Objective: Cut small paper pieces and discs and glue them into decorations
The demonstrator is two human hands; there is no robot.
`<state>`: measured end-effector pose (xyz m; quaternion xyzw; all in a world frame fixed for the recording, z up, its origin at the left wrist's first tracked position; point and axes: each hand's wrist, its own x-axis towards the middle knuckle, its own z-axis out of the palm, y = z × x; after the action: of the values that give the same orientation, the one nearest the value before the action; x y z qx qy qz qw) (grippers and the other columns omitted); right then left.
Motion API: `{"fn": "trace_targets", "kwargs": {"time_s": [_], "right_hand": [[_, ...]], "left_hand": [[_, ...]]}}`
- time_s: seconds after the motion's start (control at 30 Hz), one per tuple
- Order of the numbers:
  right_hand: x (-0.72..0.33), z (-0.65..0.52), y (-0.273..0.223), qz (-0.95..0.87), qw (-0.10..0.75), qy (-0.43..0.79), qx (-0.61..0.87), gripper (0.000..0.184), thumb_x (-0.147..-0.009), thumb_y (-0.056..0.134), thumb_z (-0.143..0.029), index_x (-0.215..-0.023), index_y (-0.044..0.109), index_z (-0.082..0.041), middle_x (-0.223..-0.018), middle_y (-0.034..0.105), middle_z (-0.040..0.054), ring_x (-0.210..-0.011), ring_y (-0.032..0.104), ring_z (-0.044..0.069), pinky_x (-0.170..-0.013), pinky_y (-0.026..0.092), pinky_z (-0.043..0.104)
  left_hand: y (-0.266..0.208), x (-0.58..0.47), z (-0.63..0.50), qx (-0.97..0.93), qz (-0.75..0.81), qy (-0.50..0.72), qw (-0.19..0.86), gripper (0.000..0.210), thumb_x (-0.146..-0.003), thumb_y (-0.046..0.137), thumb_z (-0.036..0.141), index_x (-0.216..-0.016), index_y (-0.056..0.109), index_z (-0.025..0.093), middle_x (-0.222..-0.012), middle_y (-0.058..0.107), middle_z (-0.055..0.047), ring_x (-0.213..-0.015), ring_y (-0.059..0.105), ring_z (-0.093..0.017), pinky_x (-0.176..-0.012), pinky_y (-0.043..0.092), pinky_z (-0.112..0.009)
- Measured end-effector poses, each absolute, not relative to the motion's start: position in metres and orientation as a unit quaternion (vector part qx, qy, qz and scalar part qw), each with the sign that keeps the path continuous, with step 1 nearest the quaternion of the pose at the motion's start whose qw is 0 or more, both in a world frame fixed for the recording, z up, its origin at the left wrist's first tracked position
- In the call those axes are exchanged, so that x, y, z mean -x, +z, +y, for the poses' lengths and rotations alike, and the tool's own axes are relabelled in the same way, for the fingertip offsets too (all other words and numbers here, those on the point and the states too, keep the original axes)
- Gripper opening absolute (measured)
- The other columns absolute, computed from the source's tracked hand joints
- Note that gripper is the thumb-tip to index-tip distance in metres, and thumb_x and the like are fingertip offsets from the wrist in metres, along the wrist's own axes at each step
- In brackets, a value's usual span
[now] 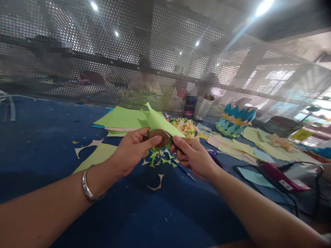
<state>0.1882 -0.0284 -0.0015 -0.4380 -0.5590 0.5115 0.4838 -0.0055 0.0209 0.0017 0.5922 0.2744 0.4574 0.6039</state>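
Note:
My left hand (138, 146) pinches a round brown cardboard disc (160, 135) flat against a sheet of light green paper (159, 119), with the thumb on the disc. The sheet curls upward behind the fingers. At the disc's right edge my right hand (190, 151) is closed around what look like small dark scissors (171, 139), mostly hidden by the fingers. Beneath both hands lie green and pale paper offcuts (155, 159). A curved pale scrap (156, 184) rests nearer to me. Beside the right hand is a blue pen-like tool (186, 171).
Green sheets (121, 119) are stacked behind the left hand. A heap of small paper scraps (184, 126), a glass jar (205, 106) and a teal paper crown (236, 120) stand farther back. At right are paper strips (238, 148) and a purple power strip (283, 177) with cables. A perforated metal screen (176, 51) borders the table.

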Motion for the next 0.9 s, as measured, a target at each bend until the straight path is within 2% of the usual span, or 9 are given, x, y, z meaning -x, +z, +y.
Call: {"fn": "trace_targets", "kwargs": {"time_s": [0.1, 0.3, 0.53, 0.7, 0.9], "right_hand": [[-0.1892, -0.0283, -0.0015, -0.563, 0.479, 0.507, 0.444, 0.049, -0.092, 0.062, -0.065, -0.076, 0.057, -0.019, -0.053, 0.029, -0.0101, -0.047, 0.015, 0.006, -0.040, 0.013, 0.020], [-0.1905, -0.0283, -0.0012, -0.573, 0.473, 0.496, 0.448, 0.051, -0.091, 0.063, -0.066, -0.073, 0.054, -0.019, -0.053, 0.028, -0.0100, -0.046, 0.017, 0.006, -0.040, 0.013, 0.019], [-0.1923, -0.0279, 0.0006, -0.591, 0.457, 0.493, 0.446, 0.051, -0.091, 0.063, -0.066, -0.072, 0.052, -0.020, -0.053, 0.027, -0.0108, -0.045, 0.016, 0.005, -0.040, 0.013, 0.019], [-0.1931, -0.0278, 0.0002, -0.603, 0.450, 0.482, 0.449, 0.051, -0.092, 0.063, -0.064, -0.070, 0.051, -0.020, -0.051, 0.026, -0.0114, -0.045, 0.015, 0.005, -0.040, 0.012, 0.019], [-0.1936, -0.0285, 0.0014, -0.614, 0.446, 0.473, 0.448, 0.051, -0.093, 0.062, -0.063, -0.070, 0.050, -0.020, -0.051, 0.027, -0.0111, -0.045, 0.017, 0.005, -0.040, 0.012, 0.020]], "left_hand": [[0.0014, 0.0042, 0.0188, -0.607, 0.250, 0.428, 0.621, 0.019, -0.084, 0.082, 0.033, -0.096, 0.077, 0.019, -0.094, 0.078, -0.005, -0.084, 0.069, -0.016, -0.077, 0.051, -0.026], [-0.0016, 0.0039, 0.0184, -0.621, 0.231, 0.404, 0.631, 0.021, -0.082, 0.083, 0.031, -0.100, 0.078, 0.021, -0.098, 0.079, -0.006, -0.093, 0.071, -0.018, -0.091, 0.053, -0.032], [-0.0045, 0.0057, 0.0211, -0.626, 0.237, 0.401, 0.625, 0.021, -0.082, 0.082, 0.033, -0.098, 0.079, 0.020, -0.099, 0.080, -0.007, -0.087, 0.071, -0.018, -0.083, 0.054, -0.031], [-0.0070, 0.0056, 0.0218, -0.595, 0.236, 0.415, 0.647, 0.024, -0.078, 0.085, 0.031, -0.098, 0.081, 0.020, -0.098, 0.080, -0.008, -0.089, 0.071, -0.020, -0.087, 0.054, -0.033], [-0.0062, 0.0049, 0.0208, -0.584, 0.255, 0.429, 0.641, 0.019, -0.077, 0.086, 0.030, -0.092, 0.083, 0.018, -0.092, 0.079, -0.006, -0.086, 0.069, -0.018, -0.084, 0.052, -0.029]]}}
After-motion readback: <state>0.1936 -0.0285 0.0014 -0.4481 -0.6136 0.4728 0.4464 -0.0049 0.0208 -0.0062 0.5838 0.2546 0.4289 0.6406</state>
